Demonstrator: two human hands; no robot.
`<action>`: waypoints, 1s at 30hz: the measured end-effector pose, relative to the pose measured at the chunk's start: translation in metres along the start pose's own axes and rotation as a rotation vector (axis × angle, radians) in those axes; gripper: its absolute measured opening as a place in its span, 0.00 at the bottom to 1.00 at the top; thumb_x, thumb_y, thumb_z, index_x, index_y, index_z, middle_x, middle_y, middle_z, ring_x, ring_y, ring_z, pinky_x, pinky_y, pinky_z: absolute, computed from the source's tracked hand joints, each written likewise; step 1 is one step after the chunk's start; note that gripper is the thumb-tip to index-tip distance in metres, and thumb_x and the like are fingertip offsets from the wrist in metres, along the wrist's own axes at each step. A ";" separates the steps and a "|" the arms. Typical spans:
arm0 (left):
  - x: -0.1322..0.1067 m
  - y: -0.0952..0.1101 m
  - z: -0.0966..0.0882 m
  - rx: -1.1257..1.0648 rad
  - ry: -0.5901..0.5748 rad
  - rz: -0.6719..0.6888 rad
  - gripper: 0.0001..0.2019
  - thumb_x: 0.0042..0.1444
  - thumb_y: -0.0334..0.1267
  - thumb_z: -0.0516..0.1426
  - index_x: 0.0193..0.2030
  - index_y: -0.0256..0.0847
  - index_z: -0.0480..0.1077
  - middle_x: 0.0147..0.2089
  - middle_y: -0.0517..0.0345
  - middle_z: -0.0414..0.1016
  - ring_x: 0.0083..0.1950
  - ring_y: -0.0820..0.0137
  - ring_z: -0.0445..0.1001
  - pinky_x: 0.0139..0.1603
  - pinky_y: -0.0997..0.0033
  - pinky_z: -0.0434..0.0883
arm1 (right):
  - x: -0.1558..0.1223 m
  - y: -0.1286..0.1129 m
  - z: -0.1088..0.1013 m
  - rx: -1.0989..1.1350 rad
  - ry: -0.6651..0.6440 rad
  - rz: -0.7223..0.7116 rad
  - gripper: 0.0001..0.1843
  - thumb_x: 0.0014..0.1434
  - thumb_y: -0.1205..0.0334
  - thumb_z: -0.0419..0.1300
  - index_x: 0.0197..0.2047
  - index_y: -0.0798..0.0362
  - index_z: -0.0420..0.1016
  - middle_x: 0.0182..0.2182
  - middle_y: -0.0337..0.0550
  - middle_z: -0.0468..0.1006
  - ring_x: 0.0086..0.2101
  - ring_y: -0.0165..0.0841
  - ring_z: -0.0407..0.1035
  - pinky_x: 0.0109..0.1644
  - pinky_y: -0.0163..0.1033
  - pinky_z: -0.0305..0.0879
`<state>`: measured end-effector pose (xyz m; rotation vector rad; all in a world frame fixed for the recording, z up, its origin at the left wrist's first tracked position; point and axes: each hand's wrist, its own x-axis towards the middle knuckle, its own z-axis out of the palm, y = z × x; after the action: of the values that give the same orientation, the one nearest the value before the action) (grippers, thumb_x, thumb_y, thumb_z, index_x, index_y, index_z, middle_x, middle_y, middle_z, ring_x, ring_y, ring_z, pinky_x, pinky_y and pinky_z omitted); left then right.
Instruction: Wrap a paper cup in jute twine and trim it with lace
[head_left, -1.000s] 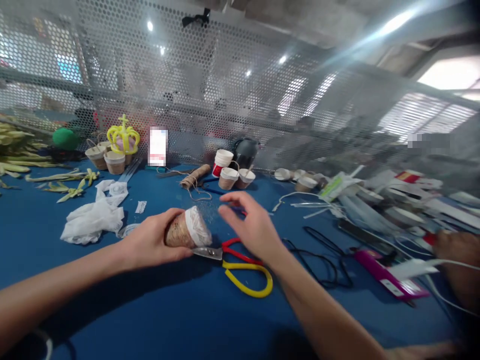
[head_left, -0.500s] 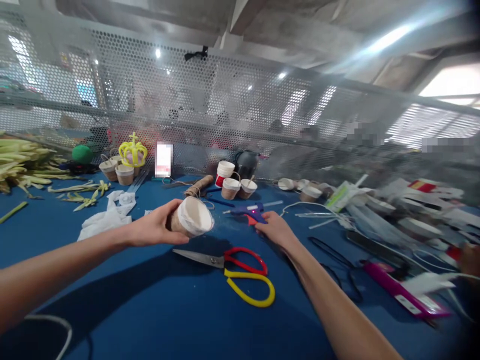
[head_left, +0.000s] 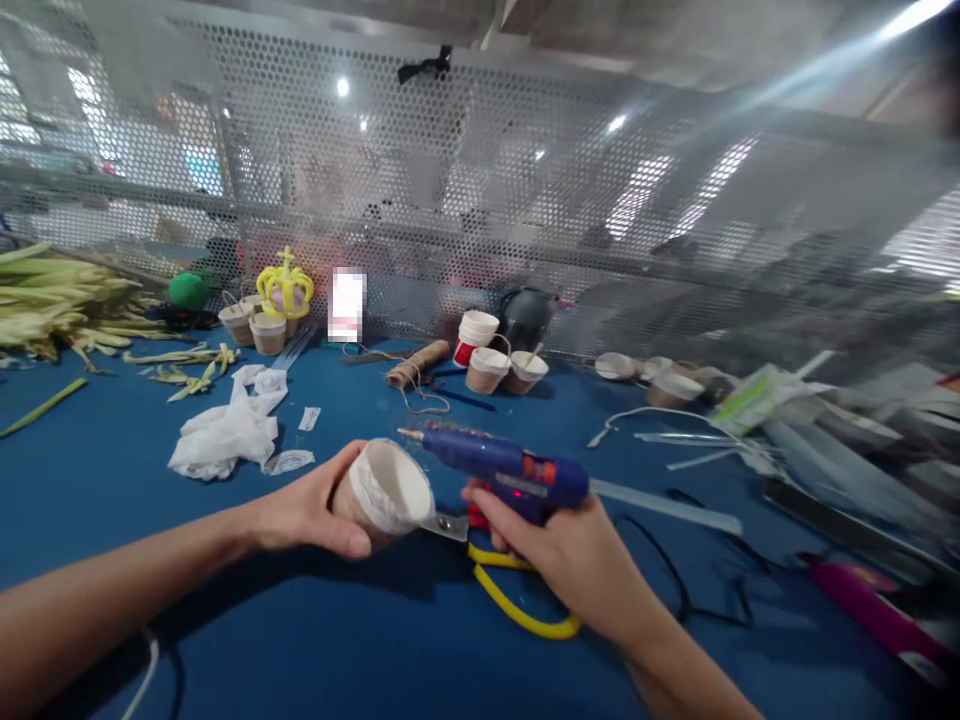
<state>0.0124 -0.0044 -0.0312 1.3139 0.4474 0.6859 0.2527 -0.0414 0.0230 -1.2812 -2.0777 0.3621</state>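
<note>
My left hand (head_left: pixel 319 510) grips a small brown cup (head_left: pixel 390 490) with a white lace-like band round its rim, tilted so its pale inside faces right. In my right hand (head_left: pixel 555 545) is a blue glue gun (head_left: pixel 502 465), fingers closed round its handle. Its nozzle points left, just above the cup's rim. A clear glue stick (head_left: pixel 667 505) sticks out of the back. Under the gun and my right hand lie scissors (head_left: pixel 517 610) with one yellow and one red handle, partly hidden by the cup and hand.
Crumpled white fabric (head_left: pixel 225 440) lies to the left, beyond my forearm. Twine (head_left: pixel 418 362), finished cups (head_left: pixel 487 370) and a yellow crown ornament (head_left: pixel 285 285) stand at the back. Dried husks (head_left: pixel 60 300) are piled far left. A purple power strip (head_left: pixel 870 610) and cords lie right.
My right hand has lifted the glue gun off the table and brought it left and nearer, over the scissors. My left hand still holds the cup, now lower in view.
</note>
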 end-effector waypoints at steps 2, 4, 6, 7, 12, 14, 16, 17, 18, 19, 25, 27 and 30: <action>0.000 -0.001 0.001 -0.009 -0.003 -0.001 0.37 0.38 0.45 0.65 0.52 0.38 0.53 0.38 0.55 0.66 0.33 0.73 0.65 0.33 0.74 0.61 | -0.004 0.010 0.006 -0.060 -0.009 -0.082 0.11 0.54 0.61 0.54 0.36 0.51 0.78 0.27 0.44 0.79 0.30 0.38 0.74 0.38 0.43 0.70; 0.000 -0.001 0.002 -0.010 -0.007 -0.016 0.35 0.39 0.47 0.64 0.52 0.37 0.54 0.38 0.54 0.67 0.35 0.71 0.66 0.34 0.73 0.61 | -0.006 0.018 0.006 -0.097 -0.016 -0.119 0.12 0.53 0.63 0.54 0.37 0.49 0.78 0.29 0.44 0.80 0.36 0.42 0.73 0.43 0.47 0.68; -0.001 0.000 0.002 -0.036 -0.010 -0.032 0.35 0.40 0.48 0.63 0.52 0.36 0.55 0.39 0.53 0.68 0.35 0.70 0.66 0.36 0.72 0.62 | -0.007 0.021 0.004 -0.175 -0.019 -0.182 0.12 0.53 0.65 0.54 0.37 0.48 0.78 0.29 0.44 0.80 0.36 0.41 0.73 0.43 0.47 0.68; -0.001 0.000 0.002 -0.055 -0.010 -0.040 0.35 0.40 0.48 0.63 0.52 0.35 0.55 0.39 0.52 0.68 0.36 0.70 0.67 0.36 0.71 0.62 | -0.007 0.020 0.003 -0.224 -0.017 -0.224 0.13 0.53 0.66 0.53 0.36 0.48 0.78 0.28 0.44 0.80 0.36 0.41 0.74 0.42 0.46 0.69; -0.003 -0.001 0.003 -0.120 -0.020 -0.069 0.38 0.42 0.47 0.61 0.57 0.33 0.52 0.38 0.50 0.71 0.36 0.67 0.69 0.39 0.68 0.64 | -0.005 0.011 0.002 -0.436 -0.021 -0.401 0.16 0.55 0.72 0.50 0.35 0.49 0.79 0.26 0.45 0.80 0.36 0.41 0.74 0.40 0.45 0.70; -0.003 -0.002 0.002 -0.134 -0.023 -0.070 0.38 0.42 0.46 0.61 0.58 0.34 0.52 0.38 0.50 0.71 0.37 0.67 0.70 0.39 0.68 0.64 | -0.004 0.010 0.003 -0.460 -0.051 -0.390 0.17 0.54 0.72 0.50 0.35 0.49 0.79 0.25 0.45 0.80 0.35 0.42 0.74 0.40 0.47 0.70; -0.003 -0.003 0.001 -0.137 -0.018 -0.071 0.37 0.43 0.46 0.61 0.57 0.35 0.52 0.39 0.50 0.72 0.37 0.66 0.70 0.39 0.68 0.65 | -0.003 0.009 0.004 -0.471 -0.090 -0.333 0.17 0.54 0.72 0.50 0.36 0.48 0.79 0.26 0.45 0.80 0.37 0.43 0.73 0.42 0.49 0.69; -0.003 -0.004 0.001 -0.136 -0.012 -0.071 0.36 0.43 0.46 0.61 0.57 0.35 0.53 0.39 0.50 0.72 0.37 0.66 0.70 0.39 0.68 0.65 | -0.002 0.008 0.004 -0.478 -0.106 -0.302 0.17 0.54 0.71 0.50 0.36 0.48 0.79 0.27 0.45 0.80 0.38 0.43 0.73 0.42 0.49 0.69; -0.003 -0.004 0.001 -0.135 -0.005 -0.067 0.35 0.43 0.46 0.61 0.56 0.36 0.54 0.39 0.50 0.72 0.37 0.66 0.71 0.39 0.68 0.65 | -0.002 0.008 0.004 -0.483 -0.120 -0.275 0.17 0.54 0.71 0.50 0.36 0.47 0.79 0.28 0.45 0.80 0.39 0.43 0.73 0.43 0.49 0.68; -0.003 -0.003 0.000 -0.132 0.002 -0.061 0.35 0.43 0.46 0.61 0.56 0.36 0.55 0.40 0.49 0.72 0.37 0.66 0.71 0.39 0.67 0.65 | -0.001 0.007 0.003 -0.485 -0.130 -0.254 0.18 0.54 0.71 0.49 0.36 0.47 0.79 0.29 0.45 0.80 0.39 0.43 0.72 0.43 0.48 0.68; -0.004 -0.002 0.000 -0.128 0.012 -0.068 0.39 0.43 0.46 0.62 0.59 0.34 0.51 0.38 0.49 0.72 0.37 0.65 0.71 0.40 0.67 0.65 | -0.001 0.008 0.003 -0.433 -0.131 -0.211 0.17 0.54 0.69 0.49 0.35 0.48 0.79 0.27 0.46 0.80 0.37 0.43 0.73 0.41 0.48 0.68; -0.004 -0.002 0.000 -0.135 0.025 -0.074 0.40 0.42 0.46 0.62 0.59 0.35 0.51 0.38 0.50 0.72 0.36 0.66 0.71 0.38 0.68 0.66 | -0.002 0.011 0.003 -0.400 -0.126 -0.191 0.16 0.54 0.68 0.50 0.35 0.48 0.79 0.27 0.47 0.80 0.38 0.44 0.72 0.42 0.50 0.67; -0.004 -0.003 0.000 -0.137 0.031 -0.058 0.39 0.42 0.46 0.62 0.58 0.34 0.51 0.38 0.50 0.72 0.36 0.66 0.71 0.37 0.68 0.66 | -0.002 0.013 0.003 -0.370 -0.128 -0.165 0.16 0.54 0.68 0.50 0.35 0.48 0.79 0.27 0.47 0.80 0.38 0.44 0.72 0.42 0.51 0.67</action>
<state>0.0102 -0.0071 -0.0340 1.1585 0.4536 0.6777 0.2600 -0.0371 0.0126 -1.3060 -2.4205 -0.0181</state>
